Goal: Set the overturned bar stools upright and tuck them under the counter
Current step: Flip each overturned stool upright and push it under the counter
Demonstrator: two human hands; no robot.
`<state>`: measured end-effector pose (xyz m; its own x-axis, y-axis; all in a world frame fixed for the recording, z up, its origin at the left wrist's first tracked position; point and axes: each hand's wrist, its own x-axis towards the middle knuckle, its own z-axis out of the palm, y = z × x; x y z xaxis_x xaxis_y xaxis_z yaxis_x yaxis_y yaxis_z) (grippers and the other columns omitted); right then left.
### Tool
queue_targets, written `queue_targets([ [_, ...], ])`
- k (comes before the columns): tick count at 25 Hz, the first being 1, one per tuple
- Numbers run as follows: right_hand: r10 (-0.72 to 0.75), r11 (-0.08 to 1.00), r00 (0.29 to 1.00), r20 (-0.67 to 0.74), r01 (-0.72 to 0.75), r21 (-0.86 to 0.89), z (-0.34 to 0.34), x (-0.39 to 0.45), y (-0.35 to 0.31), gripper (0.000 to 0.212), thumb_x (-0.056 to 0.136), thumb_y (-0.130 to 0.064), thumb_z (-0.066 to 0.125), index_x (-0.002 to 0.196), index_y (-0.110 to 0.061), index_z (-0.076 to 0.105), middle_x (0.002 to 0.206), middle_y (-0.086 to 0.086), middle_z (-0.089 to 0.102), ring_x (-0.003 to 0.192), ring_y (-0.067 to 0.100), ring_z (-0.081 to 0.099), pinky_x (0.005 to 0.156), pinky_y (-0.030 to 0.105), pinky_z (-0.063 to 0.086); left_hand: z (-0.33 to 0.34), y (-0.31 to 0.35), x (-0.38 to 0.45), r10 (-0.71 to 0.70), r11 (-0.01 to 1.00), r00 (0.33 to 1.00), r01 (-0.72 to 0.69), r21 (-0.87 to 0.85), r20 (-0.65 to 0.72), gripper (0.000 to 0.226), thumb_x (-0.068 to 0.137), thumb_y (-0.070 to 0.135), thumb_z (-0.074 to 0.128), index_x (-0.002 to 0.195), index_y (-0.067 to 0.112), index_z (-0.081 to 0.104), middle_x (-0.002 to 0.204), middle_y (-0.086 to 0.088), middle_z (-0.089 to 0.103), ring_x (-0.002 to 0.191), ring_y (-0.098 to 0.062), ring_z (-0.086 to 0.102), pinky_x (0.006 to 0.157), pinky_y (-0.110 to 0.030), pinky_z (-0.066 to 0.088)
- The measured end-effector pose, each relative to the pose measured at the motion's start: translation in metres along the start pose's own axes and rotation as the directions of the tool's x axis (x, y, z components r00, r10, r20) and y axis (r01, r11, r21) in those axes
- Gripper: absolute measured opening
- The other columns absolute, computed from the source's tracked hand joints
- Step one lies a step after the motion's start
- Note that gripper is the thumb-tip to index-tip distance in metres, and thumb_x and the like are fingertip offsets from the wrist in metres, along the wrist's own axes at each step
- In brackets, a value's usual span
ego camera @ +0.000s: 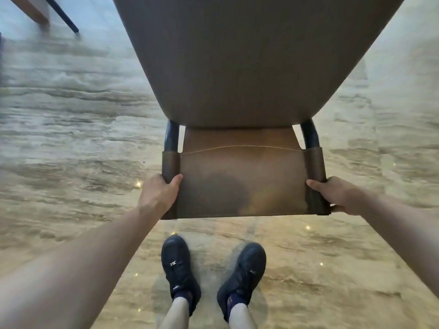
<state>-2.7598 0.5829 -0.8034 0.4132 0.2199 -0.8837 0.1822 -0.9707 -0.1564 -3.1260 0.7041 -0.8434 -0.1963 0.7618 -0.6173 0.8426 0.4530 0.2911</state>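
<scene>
A person grips a brown leather bar stool with dark metal frame tubes [242, 176] by its backrest, the left hand [158, 193] curled around the backrest's left edge with the thumb pressed on its face, the right hand [337, 194] clasping the right edge the same way. The stool's wide padded seat fills the upper middle of the view above a glossy beige marble floor [71, 138]. Two dark blue sneakers [213, 269] stand on the floor below the backrest. Another piece of furniture's dark leg [63, 15] shows at the upper left corner.
</scene>
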Motion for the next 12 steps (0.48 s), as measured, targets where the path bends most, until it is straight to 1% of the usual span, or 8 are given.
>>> queue_targets([
  [2,-0.013,0.999,1.0,-0.003,0.013,0.03,-0.027,-0.035,-0.02,0.037,0.099,-0.036,0.051,0.112,-0.002,0.055,0.102,0.016,0.064,0.094,0.034,0.064,0.08,0.048,0.057,-0.037,0.027,-0.021,0.023,1.0,1.0,-0.023,0.021,0.001,0.053,0.09,0.056,0.054,0.095,0.004,0.066,0.09,-0.017,0.067,0.077,-0.033,0.058,0.066,-0.033,0.042],
  [5,-0.015,1.0,1.0,-0.012,0.016,0.024,-0.068,-0.1,-0.05,0.03,0.1,-0.034,0.049,0.111,-0.005,0.051,0.098,0.018,0.059,0.09,0.035,0.062,0.079,0.048,0.056,-0.095,0.067,-0.062,0.046,0.997,0.999,-0.047,0.066,0.018,0.059,0.092,0.054,0.053,0.104,-0.002,0.066,0.105,-0.025,0.068,0.097,-0.039,0.063,0.073,-0.035,0.045],
  [7,-0.044,0.998,0.998,-0.053,0.041,-0.041,-0.095,-0.127,-0.065,0.028,0.101,-0.033,0.047,0.109,-0.006,0.05,0.095,0.017,0.056,0.083,0.033,0.06,0.067,0.041,0.054,-0.12,0.095,-0.081,0.052,0.998,0.998,-0.053,0.041,0.025,0.057,0.093,0.052,0.052,0.109,-0.002,0.065,0.11,-0.024,0.066,0.102,-0.04,0.063,0.074,-0.033,0.045],
  [8,-0.074,0.994,0.994,-0.084,0.067,-0.092,-0.111,-0.143,-0.074,0.027,0.101,-0.032,0.046,0.108,-0.005,0.049,0.096,0.018,0.054,0.081,0.033,0.058,0.061,0.038,0.052,-0.135,0.11,-0.092,0.064,0.998,0.998,-0.065,0.023,0.03,0.056,0.094,0.051,0.051,0.111,-0.001,0.064,0.113,-0.024,0.065,0.104,-0.04,0.062,0.077,-0.033,0.049],
  [10,-0.156,0.968,0.978,-0.141,0.123,-0.221,-0.139,-0.171,-0.094,0.027,0.101,-0.03,0.046,0.106,-0.003,0.046,0.099,0.019,0.05,0.076,0.032,0.055,0.053,0.034,0.049,-0.164,0.136,-0.103,0.077,0.997,0.996,-0.076,-0.028,0.037,0.054,0.094,0.047,0.053,0.115,-0.002,0.063,0.116,-0.025,0.063,0.107,-0.041,0.061,0.085,-0.04,0.054],
  [11,-0.211,0.949,0.964,-0.162,0.162,-0.272,-0.154,-0.188,-0.107,0.027,0.101,-0.03,0.047,0.106,-0.004,0.042,0.1,0.02,0.049,0.071,0.03,0.053,0.046,0.031,0.048,-0.184,0.151,-0.11,0.078,0.995,0.997,-0.077,-0.063,0.022,0.052,0.093,0.044,0.057,0.115,-0.002,0.063,0.116,-0.024,0.063,0.106,-0.041,0.061,0.084,-0.043,0.055],
  [12,-0.255,0.938,0.949,-0.188,0.195,-0.287,-0.168,-0.204,-0.119,0.029,0.1,-0.031,0.049,0.109,-0.006,0.036,0.101,0.02,0.048,0.07,0.029,0.052,0.042,0.03,0.047,-0.206,0.166,-0.117,0.088,0.993,0.996,-0.087,-0.083,0.003,0.048,0.091,0.041,0.06,0.114,-0.001,0.063,0.115,-0.023,0.063,0.105,-0.04,0.061,0.081,-0.041,0.056],
])
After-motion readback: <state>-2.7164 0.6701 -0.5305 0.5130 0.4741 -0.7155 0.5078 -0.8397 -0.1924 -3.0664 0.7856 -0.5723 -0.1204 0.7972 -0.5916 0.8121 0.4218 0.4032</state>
